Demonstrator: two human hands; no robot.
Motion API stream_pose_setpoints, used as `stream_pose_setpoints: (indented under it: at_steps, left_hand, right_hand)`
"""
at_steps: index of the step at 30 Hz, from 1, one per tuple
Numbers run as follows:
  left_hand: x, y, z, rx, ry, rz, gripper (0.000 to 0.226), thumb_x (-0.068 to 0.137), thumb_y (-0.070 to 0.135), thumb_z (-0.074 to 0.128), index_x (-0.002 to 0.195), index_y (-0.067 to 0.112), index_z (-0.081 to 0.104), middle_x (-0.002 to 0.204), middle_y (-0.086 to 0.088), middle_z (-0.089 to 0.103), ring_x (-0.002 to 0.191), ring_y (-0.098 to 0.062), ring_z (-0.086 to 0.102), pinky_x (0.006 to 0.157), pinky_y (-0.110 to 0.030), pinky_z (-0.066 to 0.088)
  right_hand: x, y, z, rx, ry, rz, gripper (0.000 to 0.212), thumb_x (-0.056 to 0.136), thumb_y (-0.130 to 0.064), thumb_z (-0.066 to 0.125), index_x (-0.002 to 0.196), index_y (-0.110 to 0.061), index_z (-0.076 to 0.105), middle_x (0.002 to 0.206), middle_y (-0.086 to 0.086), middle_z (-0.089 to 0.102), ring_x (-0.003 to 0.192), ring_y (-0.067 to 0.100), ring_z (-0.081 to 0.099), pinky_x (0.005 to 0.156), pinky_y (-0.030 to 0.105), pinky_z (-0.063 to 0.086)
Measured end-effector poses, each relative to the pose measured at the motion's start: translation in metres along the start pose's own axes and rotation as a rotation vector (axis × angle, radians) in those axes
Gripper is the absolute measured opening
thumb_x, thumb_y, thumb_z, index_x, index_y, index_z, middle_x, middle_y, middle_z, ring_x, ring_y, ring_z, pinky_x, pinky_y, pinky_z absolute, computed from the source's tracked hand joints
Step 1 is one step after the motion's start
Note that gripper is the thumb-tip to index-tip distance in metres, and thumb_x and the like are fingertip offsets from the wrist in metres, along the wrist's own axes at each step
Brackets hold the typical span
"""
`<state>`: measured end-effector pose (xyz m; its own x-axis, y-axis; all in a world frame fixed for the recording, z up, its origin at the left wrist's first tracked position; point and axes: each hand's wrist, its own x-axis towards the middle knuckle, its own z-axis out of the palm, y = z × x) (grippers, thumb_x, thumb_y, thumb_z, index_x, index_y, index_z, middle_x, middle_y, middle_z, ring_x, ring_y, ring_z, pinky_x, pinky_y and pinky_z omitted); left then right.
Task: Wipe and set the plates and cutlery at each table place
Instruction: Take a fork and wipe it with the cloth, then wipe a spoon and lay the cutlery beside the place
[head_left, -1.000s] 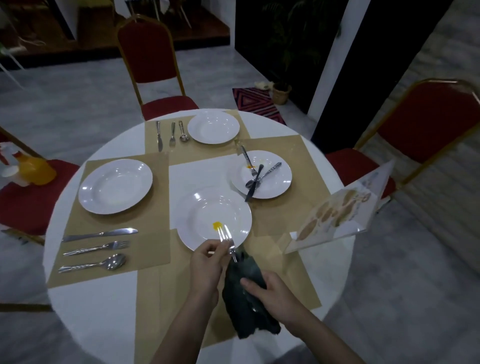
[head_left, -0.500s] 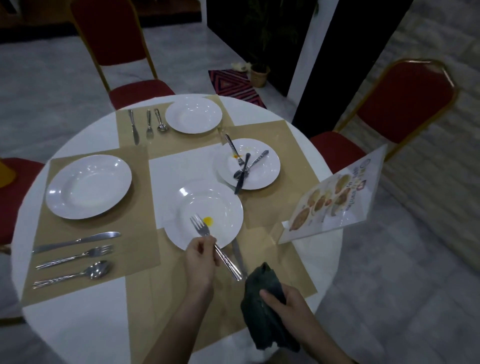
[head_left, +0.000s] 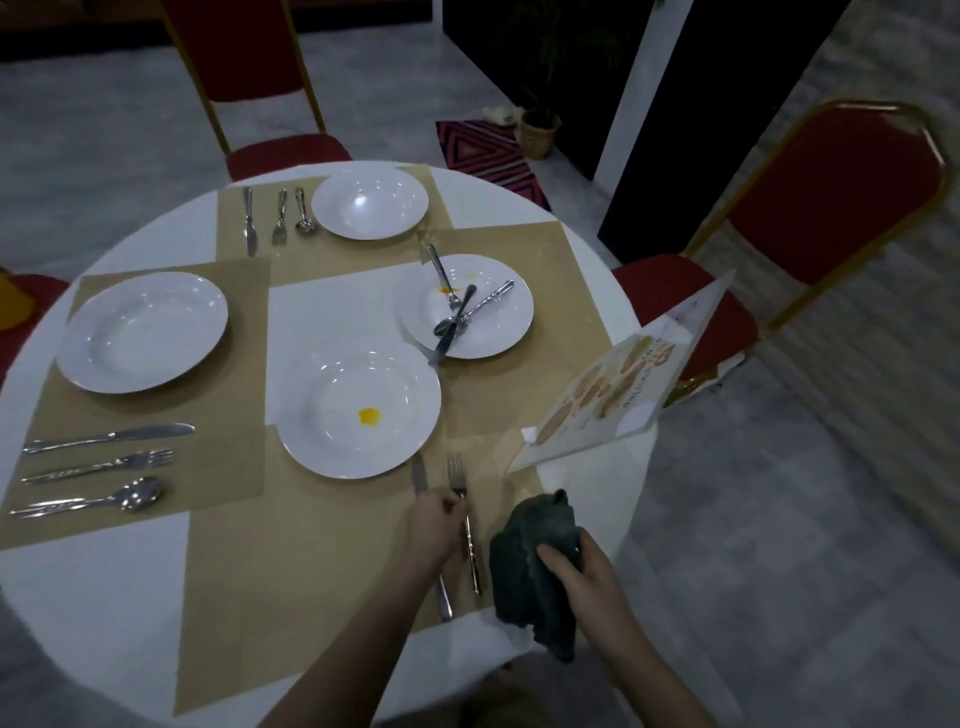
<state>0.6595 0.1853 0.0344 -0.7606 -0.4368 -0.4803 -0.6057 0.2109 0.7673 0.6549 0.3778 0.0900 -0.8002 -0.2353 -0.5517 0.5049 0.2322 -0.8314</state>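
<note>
Lowered fork (head_left: 459, 480) now lies under left hand (head_left: 434, 527).

We see bare table (head_left: 332, 312) left of the stained plate (head_left: 358, 408), open for a hand. Right of that plate the propped menu card (head_left: 618, 384) blocks the way; beyond it sits a plate piled with cutlery (head_left: 467, 306).
</note>
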Motion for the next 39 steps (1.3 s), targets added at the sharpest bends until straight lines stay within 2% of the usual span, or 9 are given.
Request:
stream_pose_setpoints:
  at_steps: [3,6,8,14,17,21,31,36,39]
  left_hand:
    - [0.006,-0.012,0.006,0.015,0.030,-0.012,0.018,0.084,0.020,0.067,0.067,0.014,0.066,0.068,-0.007,0.068,0.068,-0.029,0.067,0.068,-0.049,0.057]
    - [0.003,-0.015,0.007,0.081,0.119,0.024,0.021,0.082,0.027,0.068,0.065,0.023,0.057,0.066,0.001,0.066,0.063,-0.020,0.066,0.065,-0.046,0.058]
    - [-0.003,-0.008,0.003,0.089,0.169,0.046,0.025,0.085,0.026,0.066,0.065,0.024,0.051,0.064,0.000,0.064,0.060,-0.018,0.066,0.062,-0.046,0.057]
    - [-0.021,0.013,-0.025,-0.021,0.227,-0.001,0.022,0.091,0.021,0.059,0.076,0.005,0.062,0.066,-0.012,0.068,0.056,-0.022,0.067,0.063,-0.045,0.059]
    - [-0.026,0.028,-0.048,-0.061,0.232,0.016,0.021,0.093,0.016,0.056,0.077,0.002,0.062,0.066,-0.011,0.069,0.055,-0.020,0.067,0.061,-0.041,0.059]
    - [-0.015,0.047,-0.078,-0.008,0.238,0.058,0.017,0.092,0.012,0.055,0.078,0.005,0.062,0.065,-0.006,0.069,0.053,-0.017,0.067,0.060,-0.038,0.060]
    - [0.084,0.085,-0.121,0.146,0.140,0.152,0.016,0.091,0.012,0.049,0.078,0.009,0.058,0.072,-0.007,0.067,0.062,-0.022,0.065,0.063,-0.038,0.058]
    - [0.175,0.116,-0.119,0.386,0.096,0.341,0.014,0.091,0.012,0.050,0.087,0.006,0.062,0.087,-0.009,0.067,0.079,-0.024,0.061,0.071,-0.036,0.049]
    - [0.227,0.141,-0.096,0.536,0.032,0.509,0.016,0.092,0.014,0.051,0.094,0.003,0.063,0.096,-0.016,0.062,0.087,-0.031,0.060,0.077,-0.039,0.049]
  right_hand:
    - [0.005,0.004,-0.012,-0.028,-0.055,-0.017,0.021,0.095,-0.019,0.060,0.114,-0.025,0.059,0.114,-0.003,0.068,0.106,0.013,0.064,0.090,0.027,0.054]
    - [0.008,0.005,-0.016,-0.023,-0.112,-0.017,0.020,0.095,-0.018,0.059,0.113,-0.026,0.060,0.115,-0.002,0.068,0.109,0.014,0.063,0.093,0.030,0.053]
    - [0.010,0.003,-0.014,-0.006,-0.161,-0.031,0.020,0.096,-0.016,0.057,0.114,-0.023,0.060,0.114,-0.002,0.068,0.108,0.012,0.063,0.088,0.023,0.054]
    - [0.017,-0.008,0.015,-0.115,-0.297,-0.063,0.032,0.096,-0.009,0.055,0.124,-0.024,0.052,0.116,-0.007,0.063,0.110,0.010,0.059,0.084,0.019,0.052]
    - [0.026,-0.027,0.034,-0.034,-0.295,-0.066,0.032,0.098,-0.012,0.053,0.127,-0.025,0.051,0.116,-0.008,0.063,0.104,0.005,0.060,0.077,0.018,0.053]
    - [0.048,-0.056,0.061,0.006,-0.290,-0.068,0.023,0.098,-0.015,0.054,0.117,-0.028,0.055,0.112,-0.008,0.065,0.100,0.003,0.062,0.072,0.015,0.052]
    - [0.121,-0.094,0.112,-0.003,-0.151,-0.060,0.021,0.096,-0.018,0.057,0.112,-0.031,0.058,0.113,-0.007,0.066,0.104,0.009,0.062,0.091,0.031,0.053]
    - [0.153,-0.098,0.116,0.060,-0.027,0.030,0.025,0.096,-0.022,0.058,0.120,-0.027,0.058,0.119,-0.002,0.066,0.110,0.017,0.061,0.099,0.042,0.050]
    - [0.168,-0.107,0.114,0.119,0.032,0.038,0.028,0.098,-0.021,0.055,0.126,-0.022,0.056,0.118,-0.002,0.066,0.108,0.014,0.062,0.096,0.035,0.051]
